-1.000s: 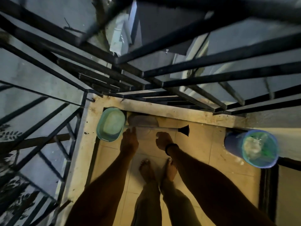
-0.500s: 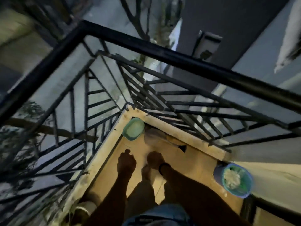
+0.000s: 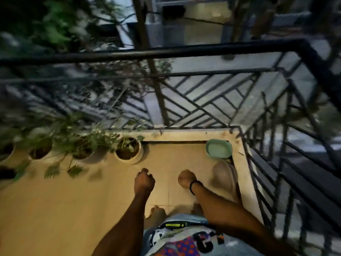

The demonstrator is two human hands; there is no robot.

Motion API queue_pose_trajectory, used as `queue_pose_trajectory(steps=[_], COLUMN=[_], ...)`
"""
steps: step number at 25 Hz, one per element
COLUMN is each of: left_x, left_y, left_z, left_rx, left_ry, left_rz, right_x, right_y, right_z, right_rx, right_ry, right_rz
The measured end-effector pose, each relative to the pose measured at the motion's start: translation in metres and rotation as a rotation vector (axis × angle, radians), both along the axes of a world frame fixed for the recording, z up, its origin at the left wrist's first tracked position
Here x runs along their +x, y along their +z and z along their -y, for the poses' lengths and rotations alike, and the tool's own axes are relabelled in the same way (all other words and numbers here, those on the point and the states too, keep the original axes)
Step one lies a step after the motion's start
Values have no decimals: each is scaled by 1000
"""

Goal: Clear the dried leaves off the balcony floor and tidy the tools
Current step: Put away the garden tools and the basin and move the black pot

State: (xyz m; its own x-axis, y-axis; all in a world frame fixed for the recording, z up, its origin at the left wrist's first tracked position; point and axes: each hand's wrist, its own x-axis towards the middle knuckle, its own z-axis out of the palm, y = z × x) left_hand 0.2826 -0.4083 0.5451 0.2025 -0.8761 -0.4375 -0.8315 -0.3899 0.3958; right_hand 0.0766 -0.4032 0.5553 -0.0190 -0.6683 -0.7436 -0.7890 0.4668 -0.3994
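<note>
A single head-worn wide-angle camera looks steeply down from standing height at the balcony floor, facing the railing, its corner at right.

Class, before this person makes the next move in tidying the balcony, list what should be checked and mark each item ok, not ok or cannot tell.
1. Hands free: left hand and right hand are curled and hold nothing. Ok.
2. Sweeping tool stowed: broom lies along the right kerb. Ok.
3. Container stowed: green basin sits upright in the corner, beside the broom. Ok.
4. Leaf-free floor: leafy bits show left of the hands, too blurred to say whether fallen or attached. Cannot tell.
5. Plants safe: nearest pot stands upright. Ok.
</note>
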Motion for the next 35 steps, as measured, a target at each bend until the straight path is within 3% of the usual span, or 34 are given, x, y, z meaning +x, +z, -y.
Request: queue_pose_trajectory(steps=[10,15,24,30,35], left_x=[331,465,680,823,951], left_y=[14,23,5,18,-23], left_z=[-162,-227,-231,-204,-197], left_rx=[-53,-57,-98,-66,-50], left_ry=[737,993,1396,1499,1509], left_rz=[-5,-3,-60,-79,-94], right_x=[368,547,827,1006,1151], right_y=[3,4,-18,-16,-36], right_z=[-20,-54,-20,4,8], right_rx=[-26,21,38,57,68], right_ry=[717,900,1183,1252,1311], right_rz=[31,103,76,38,29])
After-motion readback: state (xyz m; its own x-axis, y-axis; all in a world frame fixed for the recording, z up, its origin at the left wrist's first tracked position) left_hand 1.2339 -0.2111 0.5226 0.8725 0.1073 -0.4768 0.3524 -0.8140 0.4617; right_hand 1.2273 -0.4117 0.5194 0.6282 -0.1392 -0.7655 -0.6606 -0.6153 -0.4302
